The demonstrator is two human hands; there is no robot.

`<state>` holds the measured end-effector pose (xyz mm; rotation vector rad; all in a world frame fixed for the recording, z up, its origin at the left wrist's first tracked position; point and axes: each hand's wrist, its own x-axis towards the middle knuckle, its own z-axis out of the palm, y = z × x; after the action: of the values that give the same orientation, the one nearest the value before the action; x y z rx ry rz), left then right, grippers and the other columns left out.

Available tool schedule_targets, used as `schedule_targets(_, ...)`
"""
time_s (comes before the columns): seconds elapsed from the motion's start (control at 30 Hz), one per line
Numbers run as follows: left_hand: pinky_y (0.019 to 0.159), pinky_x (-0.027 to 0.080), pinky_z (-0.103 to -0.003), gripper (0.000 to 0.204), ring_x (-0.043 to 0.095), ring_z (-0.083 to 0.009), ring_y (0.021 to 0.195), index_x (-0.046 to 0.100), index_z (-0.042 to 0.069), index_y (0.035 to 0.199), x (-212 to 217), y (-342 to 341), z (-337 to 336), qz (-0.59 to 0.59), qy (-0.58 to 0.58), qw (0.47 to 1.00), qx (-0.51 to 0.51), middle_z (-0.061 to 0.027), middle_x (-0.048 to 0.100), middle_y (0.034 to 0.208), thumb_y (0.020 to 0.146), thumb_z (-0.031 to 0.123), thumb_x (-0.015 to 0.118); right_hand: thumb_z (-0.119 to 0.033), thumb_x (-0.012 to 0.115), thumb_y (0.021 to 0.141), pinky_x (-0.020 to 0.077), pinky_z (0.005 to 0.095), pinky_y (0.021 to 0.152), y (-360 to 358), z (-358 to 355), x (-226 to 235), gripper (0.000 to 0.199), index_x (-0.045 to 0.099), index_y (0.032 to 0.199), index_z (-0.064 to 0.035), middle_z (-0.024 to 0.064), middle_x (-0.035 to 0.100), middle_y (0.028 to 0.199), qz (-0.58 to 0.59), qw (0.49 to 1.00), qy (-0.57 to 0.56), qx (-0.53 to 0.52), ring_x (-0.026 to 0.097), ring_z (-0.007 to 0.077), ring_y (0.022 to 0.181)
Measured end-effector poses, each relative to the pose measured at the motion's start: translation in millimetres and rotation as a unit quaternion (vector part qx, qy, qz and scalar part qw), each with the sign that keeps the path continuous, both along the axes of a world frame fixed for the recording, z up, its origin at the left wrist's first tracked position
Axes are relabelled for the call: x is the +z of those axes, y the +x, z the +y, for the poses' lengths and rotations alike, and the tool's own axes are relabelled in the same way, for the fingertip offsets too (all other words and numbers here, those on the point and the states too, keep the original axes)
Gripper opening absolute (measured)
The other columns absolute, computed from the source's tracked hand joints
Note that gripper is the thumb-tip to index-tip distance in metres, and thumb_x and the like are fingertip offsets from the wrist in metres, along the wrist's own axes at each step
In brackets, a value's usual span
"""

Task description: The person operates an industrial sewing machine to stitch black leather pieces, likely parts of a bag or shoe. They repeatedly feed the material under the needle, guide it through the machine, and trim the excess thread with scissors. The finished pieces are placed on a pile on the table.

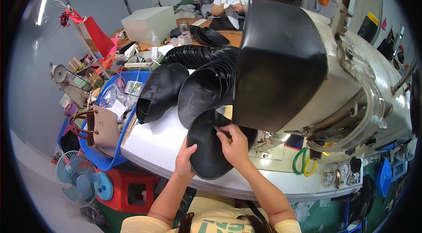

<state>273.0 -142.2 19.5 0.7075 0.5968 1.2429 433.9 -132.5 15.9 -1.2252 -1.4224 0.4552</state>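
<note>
A black, curved sheet piece [209, 156], smooth like leather or rubber, is held above the front of the white sewing table. My left hand [185, 159] grips its left edge, thumb on top. Over its upper right part, my right hand [234, 145] is closed around a small pointed metal tool [216, 127] with a bit of yellow showing by the fingers. The tool's tip is at the black piece's surface; its exact kind is hidden by my fingers. Just behind stand nested black pieces [200, 92] of similar shape, beside a rolled black bundle [162, 88].
A large sewing machine [281, 57] looms close on the right. Green-handled scissors [300, 162] and bobbins [345, 171] lie on the white table [149, 145]. At left are a blue tub [115, 154], a handbag [105, 129] and a fan [77, 179]. Another person [231, 2] works across the table.
</note>
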Motion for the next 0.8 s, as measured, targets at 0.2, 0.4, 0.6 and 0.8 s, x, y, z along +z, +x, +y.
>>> schedule_targets(0.2, 0.083, 0.052, -0.031, 0.029, 0.063, -0.0184, 0.095, 0.051, -0.002, 0.121, -15.9, -56.9, 63.7, 0.1, 0.059, 0.987, 0.108, -0.0114, 0.063, 0.109, 0.093, 0.004, 0.051, -0.008, 0.066, 0.083, 0.046, 0.0293, 0.064, 16.0, -41.8, 12.0, 0.011, 0.058, 0.089, -0.0024, 0.0083, 0.059, 0.082, 0.026, 0.996, -0.056, 0.065, 0.059, 0.0215, 0.072)
schedule_targets(0.4, 0.084, 0.047, -0.03, 0.023, 0.061, -0.0161, 0.093, 0.058, -0.004, 0.113, -96.5, -75.4, 171.1, 0.225, -0.023, 0.972, 0.065, -0.0093, 0.065, 0.103, 0.093, 0.006, 0.052, -0.011, 0.068, 0.082, 0.0479, 0.0313, 0.061, 31.6, -68.5, -63.9, 0.019, 0.057, 0.095, -0.0021, 0.0094, 0.058, 0.084, -0.018, 0.994, -0.109, 0.008, 0.062, 0.0232, 0.07)
schedule_targets(0.6, 0.089, 0.045, -0.036, 0.034, 0.061, -0.0302, 0.095, 0.056, -0.006, 0.118, -79.8, -30.3, 213.8, 0.489, 0.22, 0.781, 0.318, -0.0176, 0.065, 0.103, 0.085, 0.001, 0.056, -0.016, 0.072, 0.078, 0.0501, 0.0356, 0.058, 12.6, -81.6, -74.5, 0.028, 0.059, 0.1, -0.0039, 0.0096, 0.058, 0.087, -0.226, 0.971, -0.079, 0.015, 0.062, 0.0287, 0.07)
schedule_targets(0.8, 0.102, 0.038, -0.039, 0.053, 0.047, -0.0358, 0.124, 0.053, -0.002, 0.127, -33.2, -87.6, 199.1, 0.669, 0.423, 0.494, 0.36, -0.0216, 0.051, 0.131, 0.075, -0.01, 0.049, -0.018, 0.071, 0.079, 0.0497, 0.0349, 0.057, 20.4, -79.6, -80.0, 0.029, 0.059, 0.101, -0.0041, 0.0085, 0.057, 0.087, -0.198, 0.979, -0.058, 0.001, 0.061, 0.0267, 0.066)
